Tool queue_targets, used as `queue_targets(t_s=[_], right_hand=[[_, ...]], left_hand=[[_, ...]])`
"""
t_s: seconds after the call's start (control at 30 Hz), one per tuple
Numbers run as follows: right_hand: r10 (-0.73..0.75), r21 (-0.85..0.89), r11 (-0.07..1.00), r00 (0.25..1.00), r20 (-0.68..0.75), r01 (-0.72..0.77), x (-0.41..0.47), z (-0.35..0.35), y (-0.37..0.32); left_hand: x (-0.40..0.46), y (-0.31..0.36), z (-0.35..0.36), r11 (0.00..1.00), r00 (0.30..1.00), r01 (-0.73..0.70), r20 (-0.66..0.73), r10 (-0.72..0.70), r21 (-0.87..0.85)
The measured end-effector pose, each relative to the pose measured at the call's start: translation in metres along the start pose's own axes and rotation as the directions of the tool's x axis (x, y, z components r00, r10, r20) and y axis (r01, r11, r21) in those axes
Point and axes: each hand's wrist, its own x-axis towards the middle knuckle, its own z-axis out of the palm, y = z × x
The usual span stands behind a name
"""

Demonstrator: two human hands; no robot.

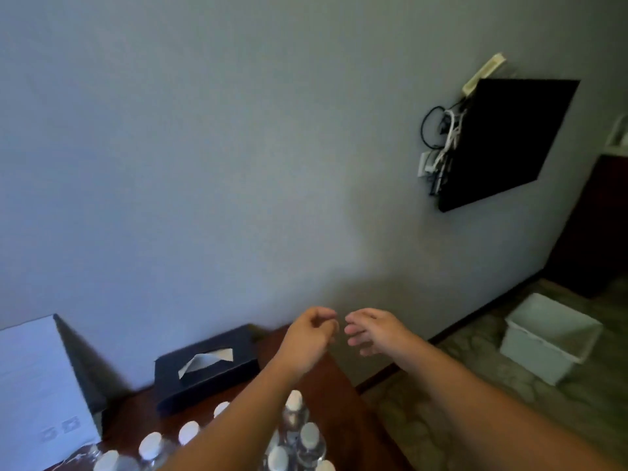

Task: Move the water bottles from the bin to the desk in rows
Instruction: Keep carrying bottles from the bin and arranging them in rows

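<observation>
White-capped bottles (294, 414) stand upright in rows on the brown desk (334, 382), near a dark tissue box (204, 368). Both hands hover empty above the desk's far edge: left hand (307, 338) loosely curled, right hand (375, 329) with fingers spread. A white bin (550, 338) sits on the floor, well apart.

The water bottles (294, 416) on the desk (334, 379) are half lost: the left forearm (217, 426) covers several, and the bottom edge cuts off the nearest. The white box (40, 385) runs off the left edge. The bin (547, 338) on the floor is blurred, its inside unclear. Both hands are smeared; finger positions are hard to read.
</observation>
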Motion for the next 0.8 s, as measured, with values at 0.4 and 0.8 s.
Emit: queue_targets(t_s=[0.4,0.8], right_hand=[[0.044,0.200,0.976,0.819,-0.571,0.087,-0.106,-0.348,0.087],[0.197,0.323,0.942,0.629,-0.752,0.092,-0.180,-0.606,0.199]], left_hand=[[0.024,0.149,0.322,0.971,0.976,-0.056,0.190,0.102,-0.234],[0.052,0.187,0.607,0.979,0.905,-0.043,0.408,0.122,-0.198]])
